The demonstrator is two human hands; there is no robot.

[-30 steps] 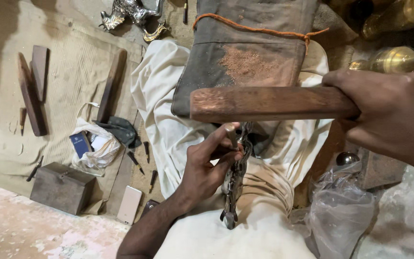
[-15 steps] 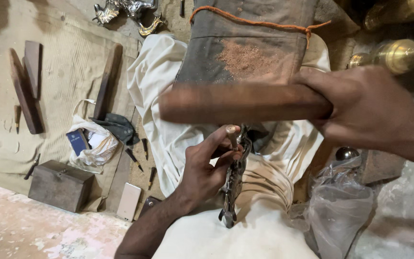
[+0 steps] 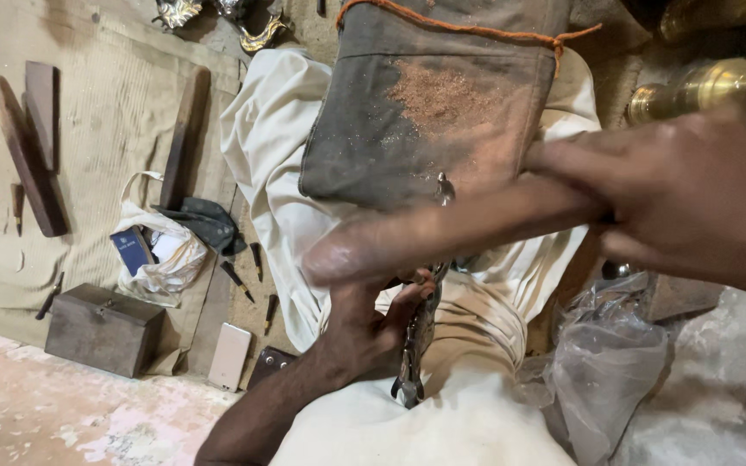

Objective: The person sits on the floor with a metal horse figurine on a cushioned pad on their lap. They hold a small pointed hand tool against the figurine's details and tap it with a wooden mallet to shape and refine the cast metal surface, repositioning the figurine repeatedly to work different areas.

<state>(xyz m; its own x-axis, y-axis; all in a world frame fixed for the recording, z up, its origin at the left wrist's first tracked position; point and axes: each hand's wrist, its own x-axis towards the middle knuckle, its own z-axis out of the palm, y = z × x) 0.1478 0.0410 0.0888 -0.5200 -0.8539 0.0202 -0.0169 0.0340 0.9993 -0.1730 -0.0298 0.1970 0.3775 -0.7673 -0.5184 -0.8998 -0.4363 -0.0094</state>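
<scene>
Grey cloth pad (image 3: 425, 112) across lap, dusted orange. Right hand (image 3: 692, 194) closed round blurred wooden mallet (image 3: 442, 233), held level above lap. Left hand (image 3: 373, 332) pinching ornate metal piece (image 3: 416, 345) upright on thigh

Single head-worn view, looking steeply down, very close over the lap, floor mat (image 3: 105, 164) at left
</scene>
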